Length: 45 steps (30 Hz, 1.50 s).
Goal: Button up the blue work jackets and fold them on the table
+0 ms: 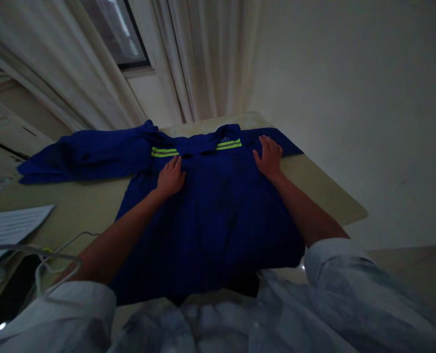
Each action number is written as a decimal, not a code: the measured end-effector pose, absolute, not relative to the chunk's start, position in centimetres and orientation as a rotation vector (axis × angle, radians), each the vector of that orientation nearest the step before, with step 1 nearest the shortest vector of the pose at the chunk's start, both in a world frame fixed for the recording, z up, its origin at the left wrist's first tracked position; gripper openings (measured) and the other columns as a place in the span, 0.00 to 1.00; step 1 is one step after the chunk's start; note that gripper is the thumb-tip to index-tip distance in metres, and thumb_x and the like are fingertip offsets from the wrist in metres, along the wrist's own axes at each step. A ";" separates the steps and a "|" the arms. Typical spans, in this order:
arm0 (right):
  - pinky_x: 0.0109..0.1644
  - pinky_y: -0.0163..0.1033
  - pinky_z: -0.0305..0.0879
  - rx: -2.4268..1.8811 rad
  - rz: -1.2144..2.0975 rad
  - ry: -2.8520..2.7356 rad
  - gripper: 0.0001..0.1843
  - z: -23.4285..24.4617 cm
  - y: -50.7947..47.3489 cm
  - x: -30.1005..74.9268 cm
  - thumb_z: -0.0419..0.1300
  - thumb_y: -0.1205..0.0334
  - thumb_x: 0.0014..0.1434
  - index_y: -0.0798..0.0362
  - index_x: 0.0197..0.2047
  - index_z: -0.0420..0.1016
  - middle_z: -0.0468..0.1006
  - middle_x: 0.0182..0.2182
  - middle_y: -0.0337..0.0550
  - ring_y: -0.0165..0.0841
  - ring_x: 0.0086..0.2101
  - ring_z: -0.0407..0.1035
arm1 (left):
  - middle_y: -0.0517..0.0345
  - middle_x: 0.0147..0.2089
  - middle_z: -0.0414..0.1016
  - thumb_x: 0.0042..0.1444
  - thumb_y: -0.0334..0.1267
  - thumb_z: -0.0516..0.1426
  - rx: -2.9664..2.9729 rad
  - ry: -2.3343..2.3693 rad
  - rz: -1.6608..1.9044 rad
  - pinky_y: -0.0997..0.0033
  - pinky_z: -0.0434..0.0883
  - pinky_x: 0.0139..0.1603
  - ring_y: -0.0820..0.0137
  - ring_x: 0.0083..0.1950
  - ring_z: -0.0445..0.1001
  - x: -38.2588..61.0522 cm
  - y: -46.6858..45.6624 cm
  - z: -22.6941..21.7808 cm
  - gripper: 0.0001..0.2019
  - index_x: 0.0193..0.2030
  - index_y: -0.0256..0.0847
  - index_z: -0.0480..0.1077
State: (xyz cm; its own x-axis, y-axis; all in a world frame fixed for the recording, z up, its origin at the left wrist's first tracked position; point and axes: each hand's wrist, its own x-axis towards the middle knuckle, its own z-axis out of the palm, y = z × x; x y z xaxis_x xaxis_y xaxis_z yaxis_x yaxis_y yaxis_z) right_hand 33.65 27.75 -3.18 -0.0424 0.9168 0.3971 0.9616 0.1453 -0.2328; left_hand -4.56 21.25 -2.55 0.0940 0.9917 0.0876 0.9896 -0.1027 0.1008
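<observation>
A dark blue work jacket (218, 211) lies spread over the table, its collar toward the far side. Two yellow-green reflective strips cross its chest, and its hem reaches the near edge in front of me. One sleeve (93, 152) stretches out to the left; the other runs right under my right hand. My left hand (172, 176) rests on the cloth just below the left strip, fingers laid out flat. Near the right shoulder, my right hand (268, 156) lies with spread fingers on the jacket. Neither hand grips the fabric.
The pale table (324, 196) has a rounded right corner near the wall. Printed paper (12, 225) lies at the left, with a white cable (56, 255) looping beside my left forearm. Long curtains (210, 59) hang behind the table by a window (118, 34).
</observation>
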 end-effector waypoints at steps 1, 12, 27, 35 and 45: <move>0.71 0.60 0.49 -1.711 -0.088 -2.042 0.34 -2.3 25.6 32.6 0.42 0.51 0.75 0.58 0.77 0.53 0.59 0.73 0.61 0.51 0.71 0.52 | 0.36 0.81 0.48 0.70 0.45 0.47 2.369 2.005 0.190 0.46 0.59 0.74 0.48 0.78 0.55 -3.9 19.0 -2.3 0.33 0.77 0.31 0.54; 0.53 0.51 0.74 -1.092 0.533 -2.243 0.24 -4.9 -3.0 22.6 0.56 0.64 0.66 0.49 0.65 0.67 0.79 0.50 0.52 0.44 0.48 0.75 | 0.51 0.64 0.78 0.71 0.32 0.49 2.327 1.346 0.715 0.50 0.73 0.68 0.63 0.64 0.77 0.1 -4.2 -4.4 0.21 0.64 0.49 0.74; 0.52 0.53 0.75 -1.025 0.212 -2.277 0.10 -7.2 -6.3 24.1 0.62 0.60 0.70 0.43 0.50 0.84 0.81 0.46 0.50 0.44 0.48 0.76 | 0.54 0.54 0.84 0.69 0.34 0.57 2.507 1.567 0.976 0.50 0.73 0.64 0.63 0.54 0.81 0.4 -10.2 -7.5 0.11 0.53 0.49 0.79; 0.50 0.50 0.74 -0.945 0.078 -2.269 0.12 -6.6 -6.0 24.3 0.58 0.62 0.71 0.45 0.47 0.85 0.81 0.41 0.50 0.41 0.43 0.75 | 0.52 0.46 0.84 0.69 0.30 0.56 2.680 1.675 1.015 0.58 0.74 0.49 0.63 0.46 0.80 2.3 -9.6 -6.6 0.11 0.50 0.44 0.79; 0.50 0.43 0.70 -0.955 -0.072 -2.205 0.09 -6.9 -6.3 23.8 0.61 0.63 0.71 0.50 0.46 0.84 0.79 0.41 0.49 0.38 0.43 0.73 | 0.51 0.44 0.80 0.69 0.32 0.57 2.796 1.583 0.928 0.59 0.68 0.46 0.63 0.43 0.74 1.9 -9.3 -6.1 0.09 0.51 0.40 0.77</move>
